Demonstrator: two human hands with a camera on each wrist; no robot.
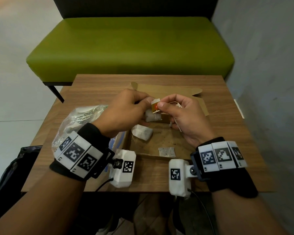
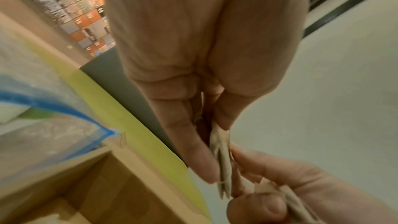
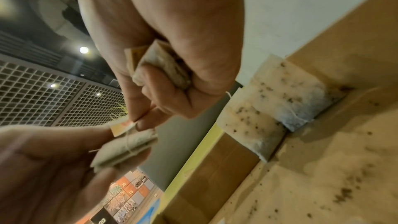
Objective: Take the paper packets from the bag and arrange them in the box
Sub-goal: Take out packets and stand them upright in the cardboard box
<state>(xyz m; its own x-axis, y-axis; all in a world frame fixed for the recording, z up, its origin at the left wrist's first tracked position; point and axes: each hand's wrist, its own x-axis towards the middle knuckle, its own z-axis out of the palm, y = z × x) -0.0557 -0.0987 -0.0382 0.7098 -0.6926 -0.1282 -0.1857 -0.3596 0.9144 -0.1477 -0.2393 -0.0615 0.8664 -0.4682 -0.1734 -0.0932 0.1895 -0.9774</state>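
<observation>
Green bench (image 1: 131, 46), wooden table (image 1: 227, 133), grey wall (image 1: 265, 48)

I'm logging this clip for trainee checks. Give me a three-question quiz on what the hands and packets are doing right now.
1. True or false: the box already holds packets.
2. Which hand pinches the orange tag? A) left hand B) right hand C) neither
3. Fill in: the plastic bag lies to the ____ of the box.

Key
1. True. One packet rests at the box's far left and a flat one near its front wall.
2. B. The right hand pinches the tag, while the left hand holds the tea packet it belongs to.
3. left
</observation>
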